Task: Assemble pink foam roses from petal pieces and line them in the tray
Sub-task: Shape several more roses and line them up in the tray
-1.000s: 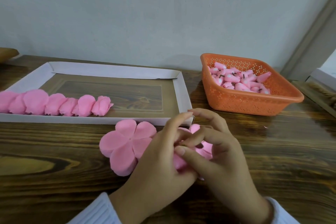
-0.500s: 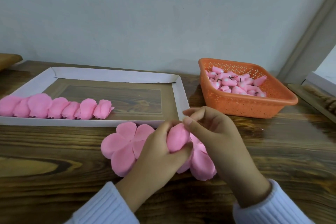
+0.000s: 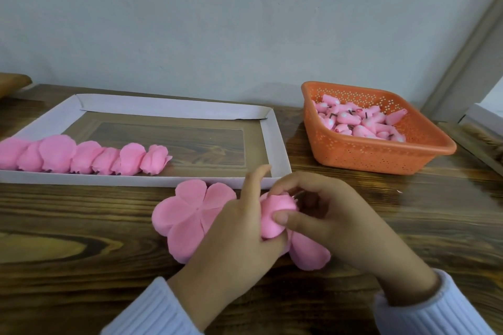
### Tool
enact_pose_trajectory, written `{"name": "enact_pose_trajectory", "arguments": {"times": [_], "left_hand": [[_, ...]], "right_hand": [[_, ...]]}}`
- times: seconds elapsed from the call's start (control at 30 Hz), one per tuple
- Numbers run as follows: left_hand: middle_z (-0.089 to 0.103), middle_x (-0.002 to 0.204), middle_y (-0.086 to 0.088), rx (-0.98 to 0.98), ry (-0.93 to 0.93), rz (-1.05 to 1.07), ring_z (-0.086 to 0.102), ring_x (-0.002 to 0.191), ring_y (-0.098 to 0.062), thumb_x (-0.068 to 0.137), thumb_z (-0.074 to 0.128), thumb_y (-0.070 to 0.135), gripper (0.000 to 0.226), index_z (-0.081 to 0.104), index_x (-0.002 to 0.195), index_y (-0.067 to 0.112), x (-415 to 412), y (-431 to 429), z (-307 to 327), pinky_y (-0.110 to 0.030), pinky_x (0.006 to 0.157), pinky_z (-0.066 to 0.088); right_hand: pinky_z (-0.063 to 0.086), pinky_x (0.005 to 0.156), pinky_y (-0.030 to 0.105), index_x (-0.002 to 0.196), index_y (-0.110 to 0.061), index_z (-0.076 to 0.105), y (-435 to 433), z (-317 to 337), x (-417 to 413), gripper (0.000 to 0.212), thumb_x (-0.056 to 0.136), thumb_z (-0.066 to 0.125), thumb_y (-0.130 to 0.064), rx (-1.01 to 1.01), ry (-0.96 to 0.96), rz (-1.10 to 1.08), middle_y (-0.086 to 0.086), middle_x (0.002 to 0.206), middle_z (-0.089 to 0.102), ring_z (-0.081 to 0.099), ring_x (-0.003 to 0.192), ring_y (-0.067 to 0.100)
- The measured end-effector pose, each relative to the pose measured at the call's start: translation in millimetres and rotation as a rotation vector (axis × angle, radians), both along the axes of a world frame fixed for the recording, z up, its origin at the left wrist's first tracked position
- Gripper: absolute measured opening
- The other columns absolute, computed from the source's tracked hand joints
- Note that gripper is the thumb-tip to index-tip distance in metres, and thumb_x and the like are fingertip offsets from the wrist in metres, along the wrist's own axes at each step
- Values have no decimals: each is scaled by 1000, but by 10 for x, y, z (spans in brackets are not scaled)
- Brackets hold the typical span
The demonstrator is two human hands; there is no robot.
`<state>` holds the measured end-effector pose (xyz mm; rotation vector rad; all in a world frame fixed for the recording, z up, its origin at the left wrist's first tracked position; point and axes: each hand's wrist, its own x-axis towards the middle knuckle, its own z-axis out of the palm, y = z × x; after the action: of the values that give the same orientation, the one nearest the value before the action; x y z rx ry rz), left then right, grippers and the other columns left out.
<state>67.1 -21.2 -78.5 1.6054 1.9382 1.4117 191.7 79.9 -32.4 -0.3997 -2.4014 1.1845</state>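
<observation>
Rose [image 3: 275,215], half-built, is held over the near middle of the bench [image 3: 68,228], just in front of the tray's near right corner. It is gripped from the left by the left hand [image 3: 236,234], thumb beneath, forefinger raised straight. It is pinched from the right by the right hand [image 3: 337,215], thumb pressed on the folded petal, fingers curled over the top. One loose petal [image 3: 309,253] is spread below the right hand. Flat petal piece [image 3: 187,215] lies on the bench just beside the tray's near edge, partly covered by the left hand. Finished roses [image 3: 81,156] are lined along the near edge of the tray [image 3: 174,107], from its left end to about midway. Basket [image 3: 381,156] of pink buds [image 3: 362,125] stands at the bench's far right, apart from the tray.
</observation>
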Motion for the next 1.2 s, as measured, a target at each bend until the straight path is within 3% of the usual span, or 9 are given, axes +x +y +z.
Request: {"name": "enact_pose_trajectory", "arguments": {"times": [0.13,0.3,0.47,0.57,0.67,0.73,0.9,1.03,1.2], "left_hand": [[62,71,10,30,-33,26,60,70,7,77,53,46,48,26,114,61,-41,-36,46,-9,52,45],[62,86,36,86,-266,-13,61,66,12,73,58,54,45,35,108,71,-11,-28,55,-5,50,42],[65,102,16,286,-445,210,60,93,10,81,50,45,51,39,130,53,300,146,137,-9,83,45],[66,114,5,340,-282,634,56,108,2,99,37,31,40,44,129,56,315,40,2,-9,95,37],[68,96,20,75,-20,58,64,84,6,83,64,20,100,-6,132,70,178,-63,86,-20,75,54],[66,84,22,-55,162,-101,64,71,1,73,63,32,106,-16,137,60,-54,-198,169,-28,62,55],[58,90,12,-33,423,402,55,83,-12,80,53,31,47,52,128,28,-393,-135,257,-31,64,41],[51,96,-4,-591,599,747,49,93,-24,85,48,38,30,56,106,19,-669,-226,241,-35,72,34],[51,69,8,-588,576,678,51,71,-15,91,41,44,33,55,70,23,-748,-295,219,-31,70,38]], "right_hand": [[53,85,40,115,-25,64,-16,-15,5,40,78,72,-15,-208,124,26,14,103,62,62,91,29],[52,81,25,118,-15,60,-145,-59,-75,42,77,67,-16,-450,182,-27,3,107,69,65,99,17],[56,70,30,94,-16,70,-476,-191,-209,23,75,70,-30,-631,146,-105,12,89,72,71,85,22],[58,75,29,88,-15,71,-583,-252,-247,24,76,68,-35,-683,195,-185,10,88,74,73,88,20],[55,65,26,87,-11,70,-551,-205,-241,25,76,66,-33,-650,298,-295,8,79,73,71,76,19],[54,61,34,88,-3,67,-482,-177,-216,33,75,66,-33,-628,345,-395,19,76,69,67,70,31],[52,60,21,90,-8,69,-345,-138,-163,28,82,70,-35,-614,349,-540,14,85,70,68,72,17],[52,61,15,89,-15,71,-300,-188,-167,21,83,63,-33,-599,333,-564,9,89,70,68,80,14],[52,62,17,86,-14,71,-315,-195,-181,22,82,64,-34,-601,336,-546,11,86,69,65,73,9]]}}
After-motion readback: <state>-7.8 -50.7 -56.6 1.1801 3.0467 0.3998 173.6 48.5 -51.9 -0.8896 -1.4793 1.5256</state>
